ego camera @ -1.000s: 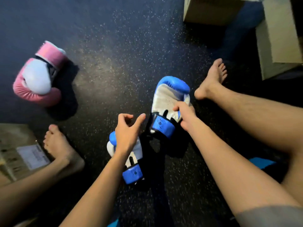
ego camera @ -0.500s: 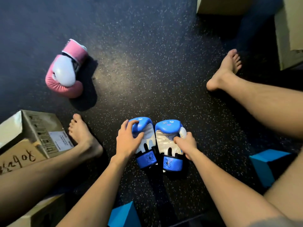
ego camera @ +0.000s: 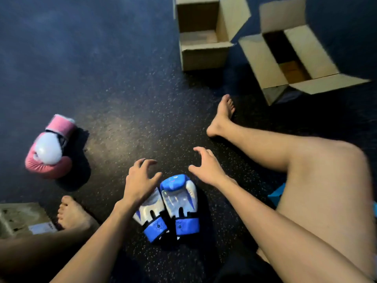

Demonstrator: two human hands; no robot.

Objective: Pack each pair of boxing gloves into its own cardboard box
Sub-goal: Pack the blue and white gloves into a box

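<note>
Two blue and white boxing gloves lie side by side on the dark floor between my legs, the right glove [ego camera: 180, 203] fully in view and the left glove [ego camera: 152, 216] partly under my wrist. My left hand [ego camera: 140, 180] hovers above the left glove, fingers spread, holding nothing. My right hand [ego camera: 206, 167] is lifted just right of the gloves, open and empty. A pink and white glove [ego camera: 50, 150] lies alone at the far left. Two open cardboard boxes stand ahead: one box [ego camera: 204, 56] at top centre, another box [ego camera: 271, 68] at top right.
My bare left foot [ego camera: 71, 214] and right foot [ego camera: 222, 117] rest on the speckled floor. A labelled cardboard box [ego camera: 22, 219] sits at the lower left edge. A blue object [ego camera: 276, 196] peeks from behind my right thigh.
Both hands let go of the blue gloves and rose, fingers spreading. The view tilted up, bringing the two open boxes into sight.
</note>
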